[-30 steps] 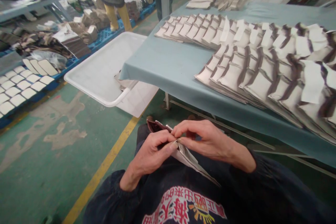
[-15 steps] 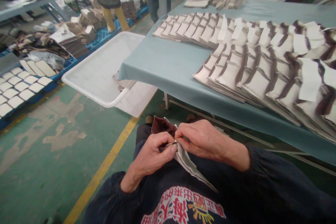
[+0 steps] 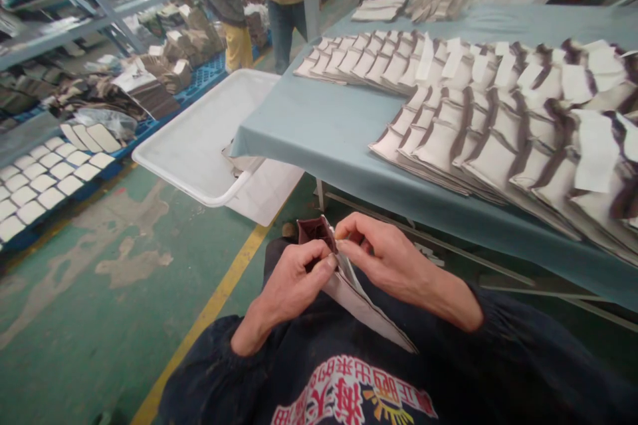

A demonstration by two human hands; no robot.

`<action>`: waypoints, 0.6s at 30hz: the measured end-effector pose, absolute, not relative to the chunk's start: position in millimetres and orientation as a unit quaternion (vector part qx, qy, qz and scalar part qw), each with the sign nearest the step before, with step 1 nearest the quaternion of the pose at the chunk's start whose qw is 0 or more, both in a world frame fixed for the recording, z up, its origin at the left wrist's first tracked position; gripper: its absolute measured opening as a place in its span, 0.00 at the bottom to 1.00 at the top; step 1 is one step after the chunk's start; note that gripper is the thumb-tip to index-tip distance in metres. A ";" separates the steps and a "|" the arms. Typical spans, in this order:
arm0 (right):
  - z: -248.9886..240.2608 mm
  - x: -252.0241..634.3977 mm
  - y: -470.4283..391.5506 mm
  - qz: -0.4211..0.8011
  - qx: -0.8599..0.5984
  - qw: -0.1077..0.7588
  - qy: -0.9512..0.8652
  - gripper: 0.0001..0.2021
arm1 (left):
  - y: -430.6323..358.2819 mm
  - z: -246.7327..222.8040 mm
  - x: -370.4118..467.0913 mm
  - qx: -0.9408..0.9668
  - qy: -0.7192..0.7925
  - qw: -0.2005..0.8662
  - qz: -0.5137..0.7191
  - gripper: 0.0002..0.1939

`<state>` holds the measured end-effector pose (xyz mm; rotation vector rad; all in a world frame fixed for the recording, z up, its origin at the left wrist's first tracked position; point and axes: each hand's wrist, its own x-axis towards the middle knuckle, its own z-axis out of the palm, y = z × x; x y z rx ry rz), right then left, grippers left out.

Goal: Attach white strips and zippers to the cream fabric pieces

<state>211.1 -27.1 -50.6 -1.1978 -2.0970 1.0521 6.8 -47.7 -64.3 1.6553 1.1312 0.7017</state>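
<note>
A pale fabric piece [image 3: 366,309] with a dark edge and a maroon lining lies over my lap, its pointed end toward my body. My left hand [image 3: 298,279] pinches its edge between thumb and forefinger, just below the maroon opening. My right hand [image 3: 381,252] is closed at the upper right edge of the same piece, thumb against forefinger. The tips of both hands are close together but apart. Whatever small part lies between my right fingertips is too small to tell.
A blue-covered table [image 3: 309,123] ahead bears rows of overlapping pale pieces [image 3: 493,126]. A white tub [image 3: 199,126] stands at its left corner. Two people [image 3: 284,0] stand beyond. Blue pallets [image 3: 199,76] with stacked material line the left.
My right hand has shifted slightly up and away from my left hand, and more of the fabric's pale side shows. The view has turned a little left; the people in back have moved.
</note>
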 end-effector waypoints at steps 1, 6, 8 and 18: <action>-54.1 210.5 -33.4 0.399 -0.466 0.253 -0.748 0.05 | -49.9 -67.8 7.2 0.671 0.474 0.487 0.298 0.16; -83.5 207.4 -70.5 0.373 -0.502 0.193 -0.757 0.08 | -57.7 -79.0 5.6 0.639 0.506 0.487 0.313 0.18; -97.9 206.5 -81.4 0.350 -0.515 0.210 -0.754 0.07 | -58.0 -79.5 5.3 0.643 0.524 0.463 0.313 0.20; -143.0 193.7 -96.0 0.276 -0.502 0.339 -0.746 0.07 | -67.6 -101.5 34.2 0.421 0.570 0.540 0.454 0.20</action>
